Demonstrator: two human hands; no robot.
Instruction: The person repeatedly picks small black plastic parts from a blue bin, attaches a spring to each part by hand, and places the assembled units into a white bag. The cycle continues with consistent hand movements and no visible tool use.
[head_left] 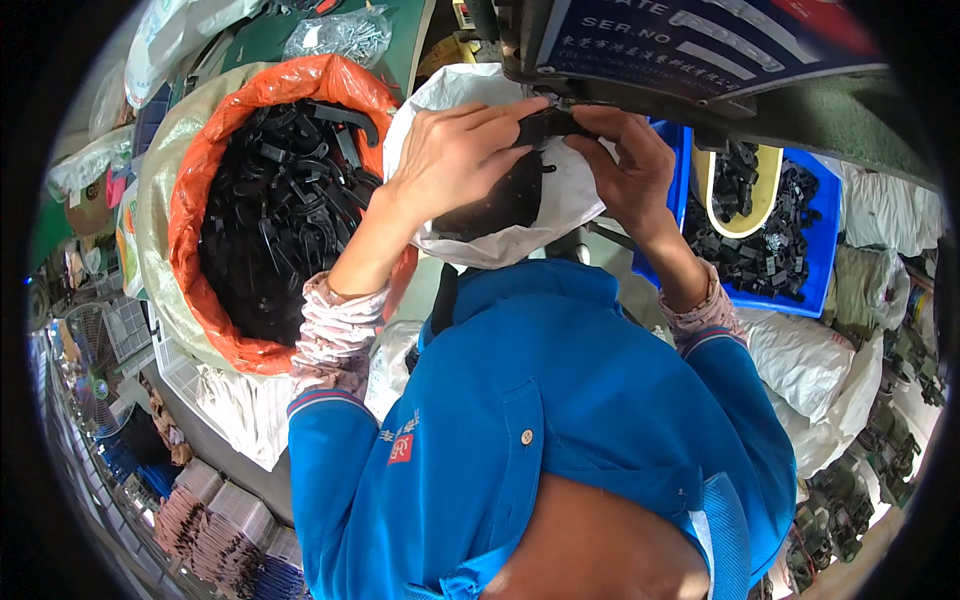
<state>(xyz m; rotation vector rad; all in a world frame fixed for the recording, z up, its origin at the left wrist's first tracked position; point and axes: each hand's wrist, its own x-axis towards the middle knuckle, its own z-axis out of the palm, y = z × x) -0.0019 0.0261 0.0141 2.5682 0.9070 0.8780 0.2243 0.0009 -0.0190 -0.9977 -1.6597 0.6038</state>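
both hands — left hand [455,150], right hand [625,160] — pinch a small, flat, matte black plastic part [548,125].

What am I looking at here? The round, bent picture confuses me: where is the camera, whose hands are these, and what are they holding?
The camera sits on the person's head and looks down through a very wide lens, so straight edges bend. The blue jacket is the person's own. Both arms come up from below. The left hand and right hand together grip a small black plastic part just under the dark edge of a machine. Beneath the hands lies a white bag. On the left stands an orange-lined sack full of black plastic parts. On the right a blue bin holds more small black pieces.
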